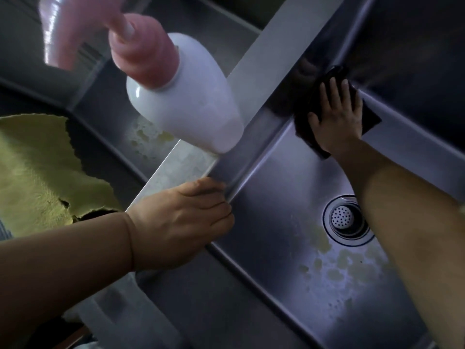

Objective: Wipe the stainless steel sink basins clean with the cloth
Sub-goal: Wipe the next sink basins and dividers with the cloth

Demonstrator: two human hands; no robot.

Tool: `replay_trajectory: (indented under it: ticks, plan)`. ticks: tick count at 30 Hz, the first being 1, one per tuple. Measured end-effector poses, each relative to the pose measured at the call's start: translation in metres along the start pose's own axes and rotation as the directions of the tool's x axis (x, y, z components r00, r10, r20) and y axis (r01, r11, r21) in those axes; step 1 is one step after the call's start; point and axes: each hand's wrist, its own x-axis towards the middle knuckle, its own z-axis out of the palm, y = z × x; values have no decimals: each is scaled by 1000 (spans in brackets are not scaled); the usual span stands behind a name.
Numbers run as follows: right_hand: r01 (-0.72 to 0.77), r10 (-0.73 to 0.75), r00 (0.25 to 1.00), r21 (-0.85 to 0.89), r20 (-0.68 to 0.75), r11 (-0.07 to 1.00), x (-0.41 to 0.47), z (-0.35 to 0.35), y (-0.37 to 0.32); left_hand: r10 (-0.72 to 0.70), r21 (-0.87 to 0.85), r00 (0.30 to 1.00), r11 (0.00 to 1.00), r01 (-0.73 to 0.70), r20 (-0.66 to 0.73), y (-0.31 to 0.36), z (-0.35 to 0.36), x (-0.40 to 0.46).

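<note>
Nearest the camera, the left hand (185, 219) rests on the steel divider (181, 162) at the basin's edge, fingers together and bent over the lip, nothing held; below and right of it the stainless steel basin (271, 197) shows pale yellowish blotches near the drain strainer (346, 219). Farther in, the right hand (336, 117) lies flat with fingers spread, pressing the dark cloth (370, 119) against the basin's far wall near the corner. Beyond, a white soap bottle (191, 107) with pink pump top stands on the divider, and a ragged yellow-green rag (37, 170) lies on the left.
</note>
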Motion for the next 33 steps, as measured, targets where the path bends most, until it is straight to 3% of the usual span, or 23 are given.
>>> replay_trajectory:
  ticks: [5,13,17,24,27,30,33]
  plan:
    - [-48,47,998,38,32,998,-58,11,-41,-26,62,998,998,22,52,2,-2,1]
    - [215,-225,971,121,81,969,-194,51,-112,-100,190,994,978,90,42,11,0,1]
    - [376,-389,916,122,100,918,-263,63,-127,-95,293,986,955,52,134,19,-1,5]
    - [666,-672,737,92,77,741,-286,71,-65,-125,103,953,990,99,277,62,55,72]
    - [577,-580,813,60,58,814,-256,65,-41,-267,135,915,962,236,301,57,87,95]
    - [466,-467,884,51,8,883,-219,56,-25,-428,157,823,904,398,374,44,111,109]
    - [348,-348,938,7,0,938,-180,49,-13,-431,160,700,894,420,570,35,119,118]
